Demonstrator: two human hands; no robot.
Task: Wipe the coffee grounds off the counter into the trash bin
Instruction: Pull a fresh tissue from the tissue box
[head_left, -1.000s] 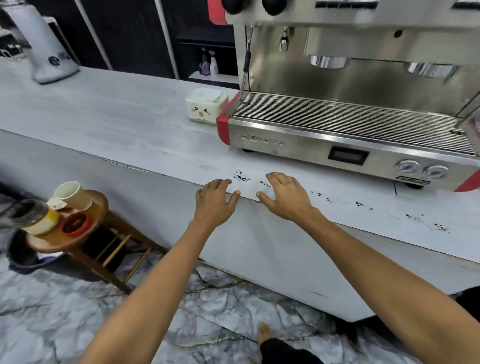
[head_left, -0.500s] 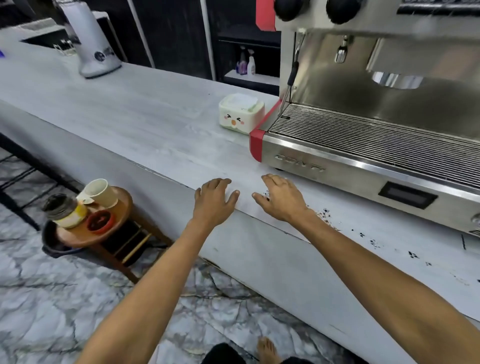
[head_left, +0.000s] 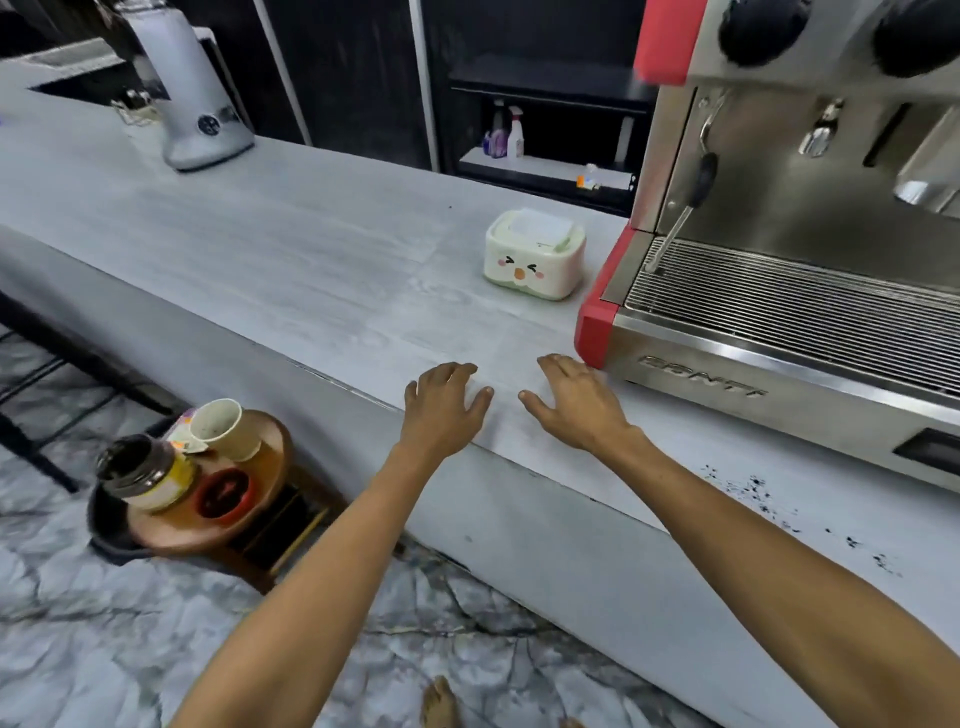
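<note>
Dark coffee grounds (head_left: 753, 491) lie scattered on the pale grey counter (head_left: 291, 260), near its front edge and below the espresso machine. My left hand (head_left: 441, 405) rests flat at the counter's front edge with fingers spread, holding nothing. My right hand (head_left: 576, 402) lies flat beside it, fingers apart, close to the machine's red corner and to the left of the grounds. A dark bin (head_left: 111, 540) shows partly on the floor under the small stool. A white tissue box with a cartoon face (head_left: 535, 254) stands beyond both hands.
The steel and red espresso machine (head_left: 779, 312) fills the right. A white grinder (head_left: 195, 98) stands far left on the counter. A low wooden stool (head_left: 228, 499) by the counter carries a jar, a paper cup and a red lid. The floor is marble.
The view has swung left along the counter. Both hands slid left along the front edge, away from the grounds, which now lie to the right of my right forearm.
</note>
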